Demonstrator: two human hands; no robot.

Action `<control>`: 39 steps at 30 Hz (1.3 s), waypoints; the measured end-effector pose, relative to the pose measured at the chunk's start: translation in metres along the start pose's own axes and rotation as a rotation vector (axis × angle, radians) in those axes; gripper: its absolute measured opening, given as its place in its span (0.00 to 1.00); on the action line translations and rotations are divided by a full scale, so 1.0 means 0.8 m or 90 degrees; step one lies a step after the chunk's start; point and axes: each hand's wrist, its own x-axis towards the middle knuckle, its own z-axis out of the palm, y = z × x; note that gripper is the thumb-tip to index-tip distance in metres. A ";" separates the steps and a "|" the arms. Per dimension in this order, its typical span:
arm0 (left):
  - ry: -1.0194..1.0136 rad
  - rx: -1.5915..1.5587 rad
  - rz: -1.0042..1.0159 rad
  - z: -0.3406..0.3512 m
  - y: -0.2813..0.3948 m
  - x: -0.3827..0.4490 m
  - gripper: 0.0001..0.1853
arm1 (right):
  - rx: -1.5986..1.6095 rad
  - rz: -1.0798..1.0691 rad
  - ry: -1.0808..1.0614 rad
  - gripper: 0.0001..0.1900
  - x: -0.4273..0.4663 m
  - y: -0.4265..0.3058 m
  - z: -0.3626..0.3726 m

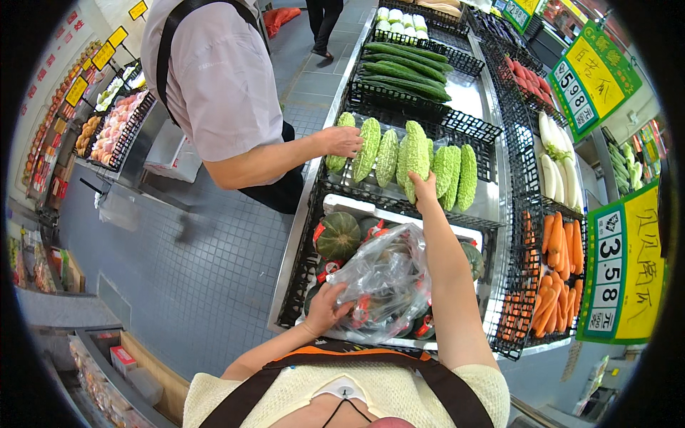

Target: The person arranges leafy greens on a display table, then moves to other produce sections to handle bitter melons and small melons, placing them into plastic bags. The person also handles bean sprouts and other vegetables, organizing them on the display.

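Observation:
My right hand (424,188) reaches forward and grips the lower end of a pale green bitter melon (414,144). This one lies over its neighbours in a row of bitter melons (386,158) in a black crate. Close to my body, my left hand (325,309) holds the edge of a crumpled clear plastic bag (382,278). The bag spreads over dark green pumpkins (338,235) with red stickers; whether it contains anything I cannot tell. Another person's hand (342,141) touches the melons at the left end of the row.
A person in a grey shirt (225,80) stands left of the metal display stand (299,235). Cucumbers (406,69) fill the crate beyond. Carrots (559,251) and white radishes (559,160) sit to the right, beside hanging price signs (623,267). Grey tiled floor (214,267) lies left.

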 end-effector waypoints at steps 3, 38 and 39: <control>0.020 -0.011 0.022 0.003 -0.002 0.001 0.23 | -0.085 0.061 0.023 0.39 0.003 -0.007 -0.009; -0.098 0.333 -0.075 -0.128 0.019 0.113 0.18 | 0.709 -0.069 -0.502 0.30 -0.348 -0.156 -0.151; -0.091 0.373 -0.131 -0.130 0.013 0.115 0.18 | 0.643 -0.125 -0.569 0.30 -0.359 -0.147 -0.156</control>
